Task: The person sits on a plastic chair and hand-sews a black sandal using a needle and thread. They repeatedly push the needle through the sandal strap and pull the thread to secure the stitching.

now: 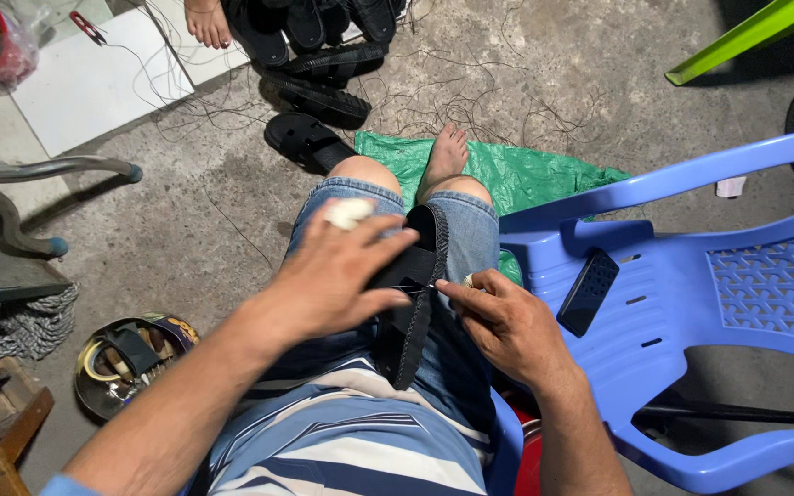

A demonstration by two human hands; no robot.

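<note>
A black sandal sole stands on edge across my lap, between my denim-covered thighs. My left hand, with a white wrap on one fingertip, lies over the sandal's strap and presses it down. My right hand pinches something small, seemingly a needle with thread, at the sandal's right edge. The needle itself is too small to see clearly.
A blue plastic chair with a black sandal piece on its seat stands at my right. Several black sandals and loose threads lie on the concrete floor ahead, by another person's bare foot. A round tin of bits sits at left. A green sheet lies underfoot.
</note>
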